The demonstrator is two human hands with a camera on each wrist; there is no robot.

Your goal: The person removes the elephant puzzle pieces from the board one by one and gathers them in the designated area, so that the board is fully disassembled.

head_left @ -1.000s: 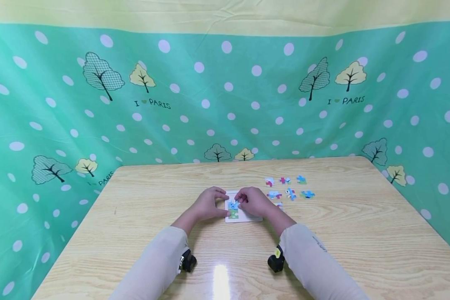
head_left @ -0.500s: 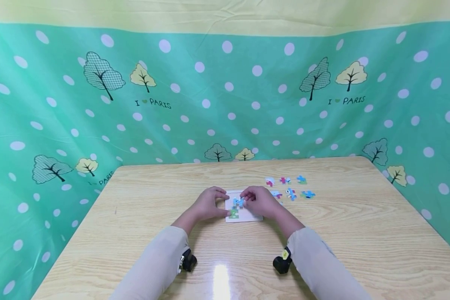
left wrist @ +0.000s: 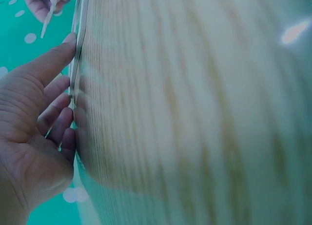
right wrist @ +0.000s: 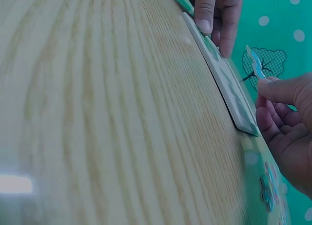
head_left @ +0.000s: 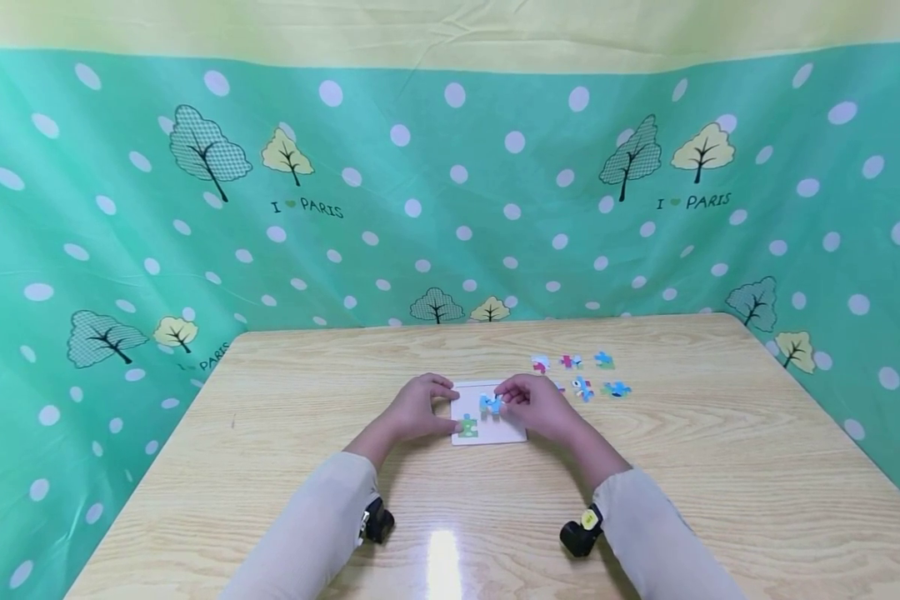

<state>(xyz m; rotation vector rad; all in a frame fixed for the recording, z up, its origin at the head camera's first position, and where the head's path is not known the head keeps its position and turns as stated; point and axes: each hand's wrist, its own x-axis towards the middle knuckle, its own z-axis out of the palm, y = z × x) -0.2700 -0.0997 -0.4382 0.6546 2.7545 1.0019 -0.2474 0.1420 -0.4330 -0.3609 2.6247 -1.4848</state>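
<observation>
A blue jigsaw puzzle piece (head_left: pixel 487 405) is pinched between thumb and fingertips of my right hand (head_left: pixel 534 407). In the right wrist view this puzzle piece (right wrist: pixel 256 64) stands tilted, raised above the white puzzle board (right wrist: pixel 226 83). On the lower left of the white board (head_left: pixel 495 432) lies a green puzzle piece (head_left: pixel 468 428). My left hand (head_left: pixel 412 408) rests along the board's left side, its thumb by the green piece and its fingers near the upper left corner. In the left wrist view, that hand's thumb (left wrist: pixel 56 59) reaches straight along the board's edge.
Several loose puzzle pieces lie right of the board, among them a blue-green one (head_left: pixel 617 389), a white-and-red one (head_left: pixel 540 364) and a blue one with an eye (head_left: pixel 582 388). A polka-dot curtain (head_left: pixel 345 250) stands behind the wooden table (head_left: pixel 307 367).
My right hand has lifted the blue piece away from the green piece and carried it right across the board. The left hand stays in place.
</observation>
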